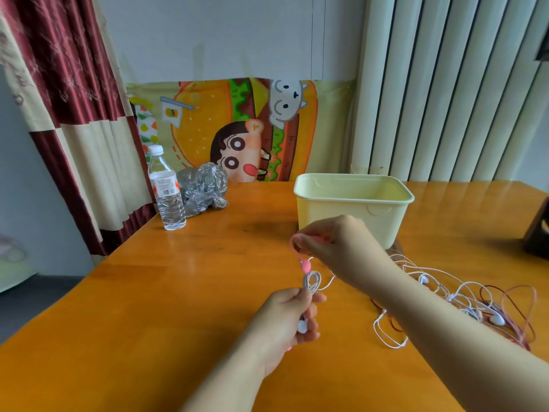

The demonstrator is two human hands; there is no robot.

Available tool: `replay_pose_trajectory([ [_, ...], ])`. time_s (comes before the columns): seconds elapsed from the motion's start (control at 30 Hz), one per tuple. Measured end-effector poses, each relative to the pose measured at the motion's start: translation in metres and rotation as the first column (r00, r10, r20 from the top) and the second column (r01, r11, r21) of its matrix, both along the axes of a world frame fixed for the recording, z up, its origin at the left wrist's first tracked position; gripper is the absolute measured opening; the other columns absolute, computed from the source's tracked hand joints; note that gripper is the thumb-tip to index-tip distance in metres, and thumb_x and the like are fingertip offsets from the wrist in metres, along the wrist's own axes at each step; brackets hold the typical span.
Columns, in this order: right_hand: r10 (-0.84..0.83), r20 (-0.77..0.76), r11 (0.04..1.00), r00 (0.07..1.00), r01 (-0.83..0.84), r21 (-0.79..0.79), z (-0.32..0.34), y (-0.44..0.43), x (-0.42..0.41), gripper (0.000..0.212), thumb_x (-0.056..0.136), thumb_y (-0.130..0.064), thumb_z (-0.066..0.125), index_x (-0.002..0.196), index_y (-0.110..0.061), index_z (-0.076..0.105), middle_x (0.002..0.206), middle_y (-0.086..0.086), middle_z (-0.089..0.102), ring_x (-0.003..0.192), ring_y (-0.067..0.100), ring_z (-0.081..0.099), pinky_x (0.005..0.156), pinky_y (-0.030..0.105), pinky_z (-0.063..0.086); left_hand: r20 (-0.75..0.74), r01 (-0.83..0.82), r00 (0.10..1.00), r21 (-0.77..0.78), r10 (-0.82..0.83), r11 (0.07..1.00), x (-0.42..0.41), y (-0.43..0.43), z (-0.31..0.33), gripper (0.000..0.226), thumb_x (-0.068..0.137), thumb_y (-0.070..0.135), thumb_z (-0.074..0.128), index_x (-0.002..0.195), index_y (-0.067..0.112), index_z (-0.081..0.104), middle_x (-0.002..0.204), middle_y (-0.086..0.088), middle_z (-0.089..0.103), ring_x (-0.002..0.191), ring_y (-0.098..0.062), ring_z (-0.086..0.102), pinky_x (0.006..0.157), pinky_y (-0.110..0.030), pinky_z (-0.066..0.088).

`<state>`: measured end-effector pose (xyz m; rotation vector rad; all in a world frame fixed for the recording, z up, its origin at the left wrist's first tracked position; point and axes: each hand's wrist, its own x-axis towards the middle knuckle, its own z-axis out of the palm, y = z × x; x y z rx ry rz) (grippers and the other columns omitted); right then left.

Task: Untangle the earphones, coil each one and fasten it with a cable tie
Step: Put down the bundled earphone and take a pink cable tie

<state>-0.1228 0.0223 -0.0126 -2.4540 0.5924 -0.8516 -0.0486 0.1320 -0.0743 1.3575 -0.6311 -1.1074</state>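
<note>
My left hand (292,318) grips a coiled white earphone (312,282) above the orange table; the coil's top loops stick out over my fingers and an earbud shows near my palm. A pink cable tie (306,265) sits just above the coil, and its strap runs up to my right hand (338,248), which pinches it in front of the yellow box. To the right, under my right forearm, lies a tangle of white and red earphones (463,301) on the table.
A pale yellow open box (353,203) stands behind my hands. A water bottle (166,191) and a crumpled plastic bag (205,188) are at the back left near the table's edge. A dark object (537,233) sits at the right edge.
</note>
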Motion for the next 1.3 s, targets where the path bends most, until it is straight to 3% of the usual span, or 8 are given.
replay_pose_trajectory([
  [0.17,0.054,-0.108,0.989,0.993,-0.067,-0.130,-0.023,0.015,0.002,0.017,0.090,-0.034,0.060,0.091,-0.027,0.075,0.081,-0.009,0.068,0.072,0.006,0.056,0.068,0.026,0.047,-0.089,-0.008,0.996,0.000,0.008,1.000,0.000,0.000,0.007,0.031,0.100,0.014,0.043,0.070,0.013,0.051,0.056,0.003,0.046,0.051,-0.009,0.045,0.049,-0.020,0.042],
  [0.3,0.088,-0.161,0.984,0.983,-0.111,-0.138,-0.035,0.016,-0.008,0.019,0.091,-0.036,0.058,0.097,-0.030,0.075,0.073,-0.014,0.053,0.066,0.002,0.047,0.066,0.025,0.043,-0.256,-0.054,0.965,0.014,0.056,0.998,0.006,0.002,0.009,0.031,0.097,0.008,0.044,0.069,0.012,0.054,0.054,0.001,0.048,0.048,-0.010,0.046,0.049,-0.024,0.040],
  [0.43,0.110,-0.168,0.987,0.980,-0.127,-0.095,-0.029,0.015,-0.011,0.017,0.092,-0.032,0.058,0.096,-0.030,0.074,0.083,-0.007,0.065,0.074,0.006,0.055,0.069,0.025,0.046,-0.418,-0.057,0.906,0.030,0.064,0.998,0.008,0.000,0.008,0.029,0.095,0.010,0.045,0.068,0.011,0.052,0.053,0.000,0.047,0.044,-0.011,0.046,0.046,-0.022,0.040],
  [0.63,0.084,-0.132,0.990,0.988,-0.098,-0.105,-0.009,0.011,0.008,0.020,0.092,-0.027,0.058,0.091,-0.015,0.074,0.084,-0.003,0.070,0.069,0.010,0.051,0.065,0.028,0.040,-0.411,0.052,0.911,0.026,-0.037,0.998,-0.008,-0.003,0.006,0.038,0.097,0.014,0.046,0.063,0.012,0.063,0.056,0.001,0.046,0.046,-0.009,0.045,0.047,-0.019,0.040],
  [0.7,0.087,-0.134,0.988,0.987,-0.103,-0.115,-0.005,0.012,0.012,0.021,0.092,-0.029,0.058,0.096,-0.017,0.074,0.087,-0.003,0.070,0.071,0.009,0.049,0.066,0.028,0.040,-0.410,0.055,0.911,0.016,-0.043,0.998,-0.010,-0.004,0.005,0.048,0.097,0.013,0.045,0.054,0.013,0.067,0.056,0.001,0.046,0.047,-0.009,0.045,0.048,-0.019,0.041],
  [0.87,0.091,-0.218,0.986,0.972,-0.118,-0.117,-0.018,0.015,-0.001,0.020,0.091,-0.033,0.056,0.098,-0.027,0.073,0.091,-0.006,0.070,0.083,0.012,0.061,0.074,0.036,0.050,-0.505,-0.085,0.860,0.001,0.074,0.996,-0.001,-0.004,0.010,0.033,0.086,0.005,0.052,0.055,0.013,0.054,0.051,0.001,0.043,0.042,-0.010,0.044,0.047,-0.021,0.038],
  [1.1,0.143,-0.176,0.968,0.974,-0.174,-0.178,-0.041,0.011,-0.021,0.024,0.094,-0.025,0.054,0.111,-0.036,0.069,0.077,-0.010,0.057,0.069,0.005,0.051,0.060,0.027,0.044,-0.531,-0.144,0.839,-0.011,0.116,0.990,0.013,-0.003,0.009,0.028,0.087,0.011,0.037,0.065,0.007,0.053,0.052,-0.001,0.045,0.045,-0.011,0.043,0.044,-0.020,0.040],
  [1.3,0.172,-0.187,0.948,0.967,-0.214,-0.234,-0.044,0.008,-0.024,0.030,0.093,-0.031,0.046,0.117,-0.038,0.064,0.081,-0.006,0.057,0.068,0.009,0.055,0.059,0.037,0.049,-0.528,-0.174,0.838,-0.026,0.134,0.984,0.011,-0.003,0.010,0.038,0.092,0.026,0.031,0.072,0.007,0.058,0.055,-0.003,0.046,0.051,-0.013,0.041,0.047,-0.022,0.037],
])
